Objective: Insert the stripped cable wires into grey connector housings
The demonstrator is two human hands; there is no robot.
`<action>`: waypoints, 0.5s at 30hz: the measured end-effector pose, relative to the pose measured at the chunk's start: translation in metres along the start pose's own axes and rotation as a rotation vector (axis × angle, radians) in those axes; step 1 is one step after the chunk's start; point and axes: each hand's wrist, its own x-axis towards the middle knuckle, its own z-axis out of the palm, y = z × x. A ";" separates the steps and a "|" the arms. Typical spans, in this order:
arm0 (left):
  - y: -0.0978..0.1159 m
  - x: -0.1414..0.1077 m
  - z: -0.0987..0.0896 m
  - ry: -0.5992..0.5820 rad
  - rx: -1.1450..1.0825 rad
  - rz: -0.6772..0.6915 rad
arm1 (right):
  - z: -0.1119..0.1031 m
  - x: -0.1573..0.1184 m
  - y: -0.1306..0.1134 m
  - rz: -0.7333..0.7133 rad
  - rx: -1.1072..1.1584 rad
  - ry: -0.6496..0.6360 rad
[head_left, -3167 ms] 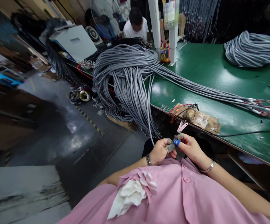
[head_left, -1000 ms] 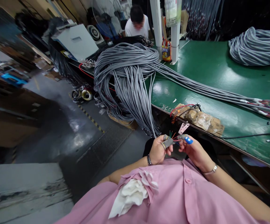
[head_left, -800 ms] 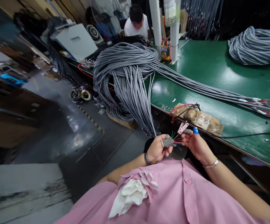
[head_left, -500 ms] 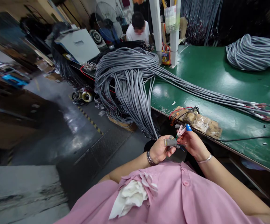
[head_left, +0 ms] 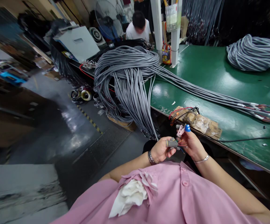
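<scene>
My left hand [head_left: 164,150], with grey covers on its thumb and finger, pinches the end of a grey cable. Thin coloured wires [head_left: 182,145] fan out from that pinch towards my right hand. My right hand [head_left: 194,143] has a blue cover on its thumb and is closed on a small pale pink clip-like tool [head_left: 180,132]. Both hands are close together in front of my body, just off the table edge. The tool's tip and the cable end are partly hidden by my fingers.
A large bundle of grey cables [head_left: 135,81] hangs over the corner of the green table [head_left: 209,74]. A worn wooden block [head_left: 199,123] with red and black leads lies at the edge. Another cable coil [head_left: 253,53] sits at right. Behind a white post, a person [head_left: 138,28] bends forward.
My right hand and the pink tool have shifted slightly, with the tool a little lower. The wires at my left fingertips look more spread. My left hand has hardly moved.
</scene>
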 end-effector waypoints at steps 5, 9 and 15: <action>0.001 -0.008 0.001 0.009 -0.009 0.013 | -0.004 -0.005 -0.006 0.091 0.041 -0.073; 0.002 -0.018 0.006 0.054 0.016 0.044 | -0.004 -0.008 -0.010 0.121 0.001 -0.131; 0.004 -0.021 0.021 0.173 0.022 0.158 | 0.000 -0.010 -0.007 0.005 -0.054 -0.048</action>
